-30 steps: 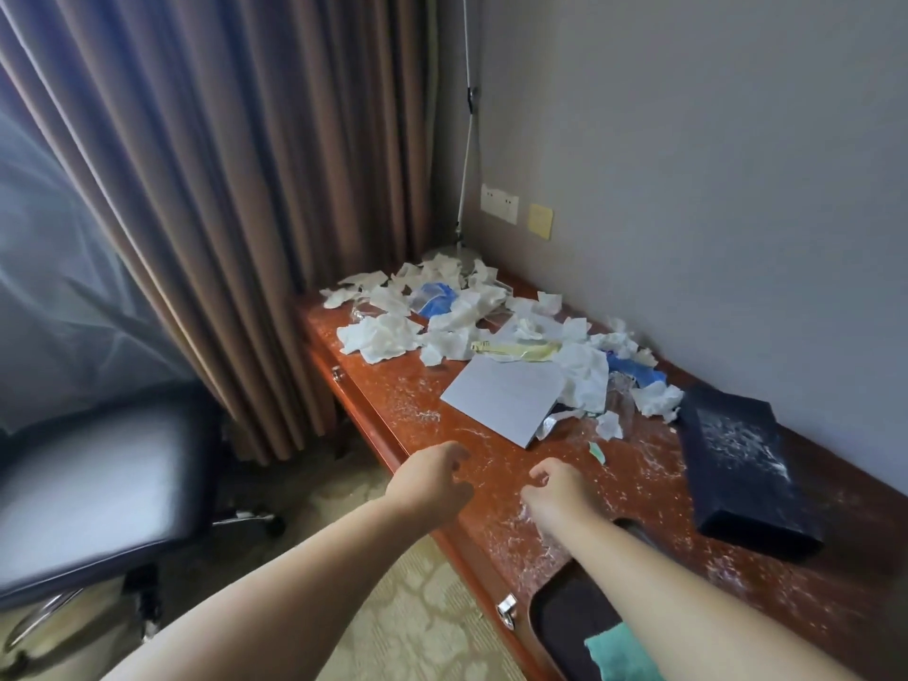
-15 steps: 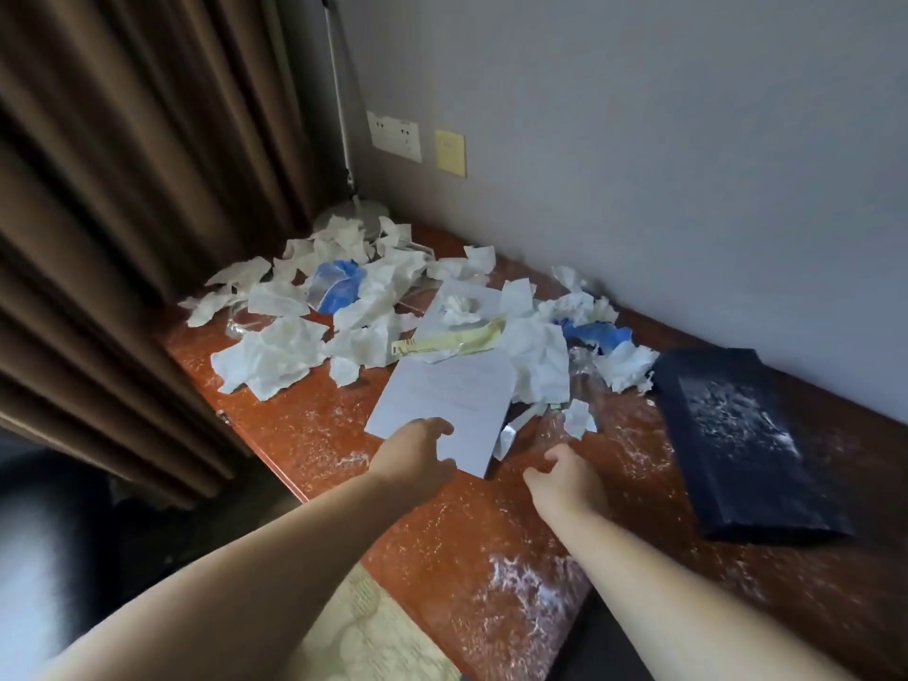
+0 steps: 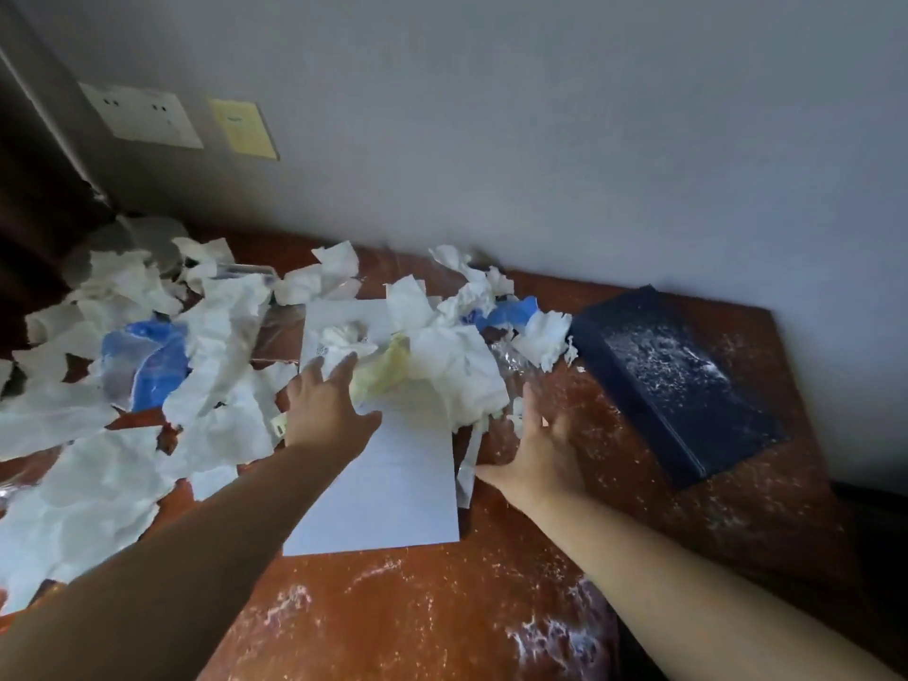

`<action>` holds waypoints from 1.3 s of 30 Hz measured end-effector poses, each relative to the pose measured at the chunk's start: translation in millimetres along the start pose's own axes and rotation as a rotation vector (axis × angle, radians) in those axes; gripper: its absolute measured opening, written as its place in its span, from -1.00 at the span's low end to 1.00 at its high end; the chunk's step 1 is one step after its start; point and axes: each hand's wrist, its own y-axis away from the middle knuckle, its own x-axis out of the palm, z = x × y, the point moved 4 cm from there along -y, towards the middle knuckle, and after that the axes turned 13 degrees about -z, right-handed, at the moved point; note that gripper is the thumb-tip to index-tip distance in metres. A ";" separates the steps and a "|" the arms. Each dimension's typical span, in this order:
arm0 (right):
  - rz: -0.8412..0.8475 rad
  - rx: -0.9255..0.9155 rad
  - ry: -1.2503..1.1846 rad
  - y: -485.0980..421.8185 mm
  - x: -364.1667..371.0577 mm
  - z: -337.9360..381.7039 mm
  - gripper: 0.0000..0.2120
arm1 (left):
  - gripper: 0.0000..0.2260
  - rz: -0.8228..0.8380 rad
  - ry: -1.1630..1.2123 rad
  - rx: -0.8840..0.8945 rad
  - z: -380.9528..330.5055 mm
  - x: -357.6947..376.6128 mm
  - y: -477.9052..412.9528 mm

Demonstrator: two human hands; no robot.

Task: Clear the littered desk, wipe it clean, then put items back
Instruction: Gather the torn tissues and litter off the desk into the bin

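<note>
Crumpled tissues heap across the desk from nine to twelve o'clock. They look light and soft, best scooped from the edges. Left hand and right hand flank them, fingers spread, gripping nothing. Dark box sits at two.

A grey wall is seen right across the back. A white double socket plate is mounted on it at upper left, a yellow plate is fixed just beside, and a dark curtain is glimpsed far left.
</note>
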 end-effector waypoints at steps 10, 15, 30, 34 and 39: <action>0.154 -0.039 0.294 -52.8 28.3 46.6 0.15 | -0.26 0.302 -0.066 0.260 9.2 25.6 -78.0; 0.221 -0.054 0.357 -62.1 40.2 55.2 -0.29 | -0.58 0.304 0.076 0.300 1.8 40.4 -80.3; -0.160 0.018 0.108 -50.0 0.5 56.4 -0.91 | -0.85 0.144 0.474 0.374 -20.7 20.9 -75.5; -0.261 0.022 0.074 -38.3 -33.0 60.8 -0.87 | -0.85 0.089 0.553 0.432 -46.2 0.6 -73.9; -0.318 0.010 0.071 -25.4 -61.7 55.0 -0.92 | -0.86 0.064 0.625 0.479 -72.3 -17.3 -63.3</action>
